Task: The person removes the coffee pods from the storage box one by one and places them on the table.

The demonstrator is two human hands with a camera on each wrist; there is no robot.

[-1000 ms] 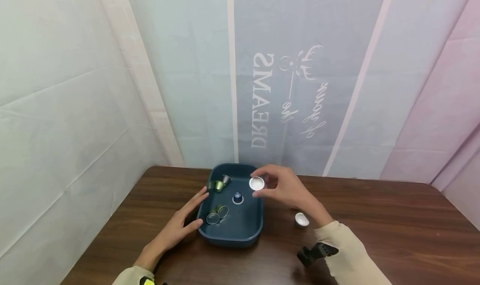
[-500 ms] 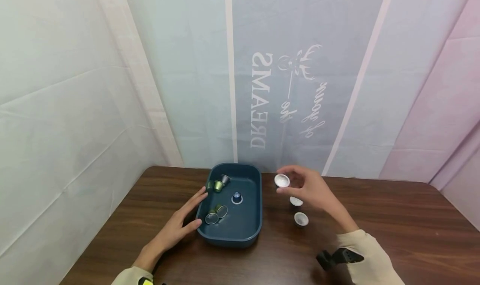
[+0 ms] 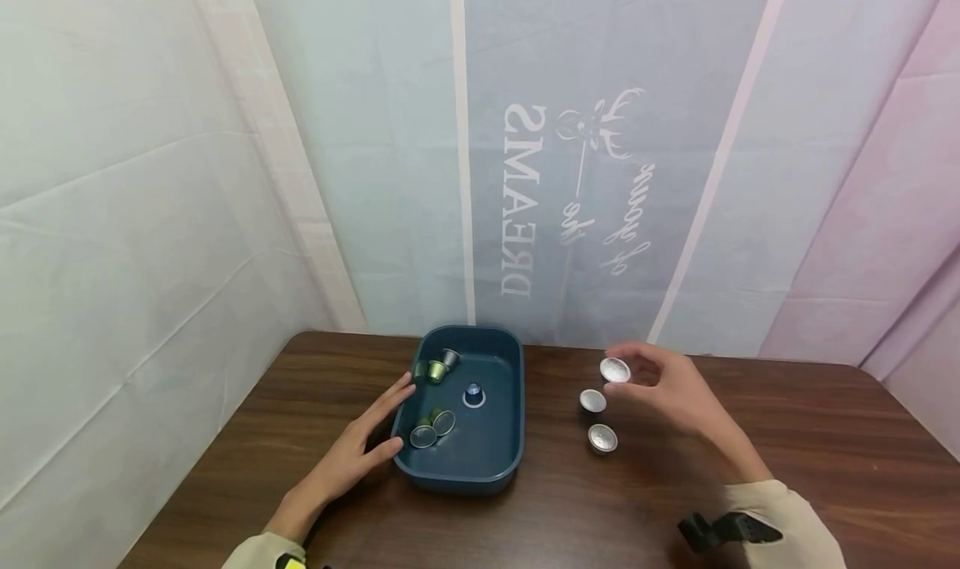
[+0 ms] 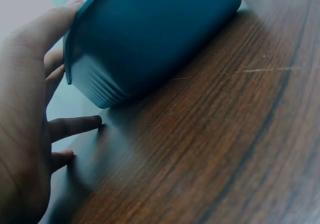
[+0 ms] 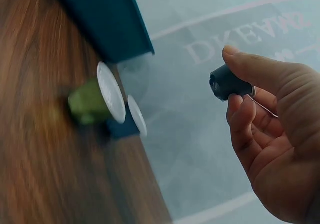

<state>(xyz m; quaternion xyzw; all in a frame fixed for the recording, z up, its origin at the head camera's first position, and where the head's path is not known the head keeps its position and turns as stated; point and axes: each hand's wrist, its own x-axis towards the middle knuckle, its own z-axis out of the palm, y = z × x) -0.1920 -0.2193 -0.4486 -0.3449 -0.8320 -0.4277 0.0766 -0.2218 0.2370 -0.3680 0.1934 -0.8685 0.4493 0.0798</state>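
Between thumb and fingers, my right hand [image 3: 667, 386] pinches a dark teal coffee capsule [image 5: 227, 82], its foil lid [image 3: 616, 371] facing up in the head view. Below it, two more capsules stand lid-up on the table: a blue one [image 5: 124, 126] and, closer to me, a green one [image 5: 90, 102]. My left hand [image 3: 352, 452] rests against the left side of a blue plastic bin [image 3: 480, 476], fingers extended and thumb at the rim. Inside the bin are a blue capsule [image 3: 474, 395] standing on its lid, a light green one [image 3: 437, 372], a grey one [image 3: 451, 358] and several others tipped over.
The bin stands on a dark wooden table [image 3: 540, 519], near its back edge. A printed curtain [image 3: 405, 177] hangs right behind that edge, and another pale cloth [image 3: 150, 219] closes off the left side.
My right hand has carried the capsule rightward out from over the bin, past the two capsules on the table. The left hand stays at the bin.
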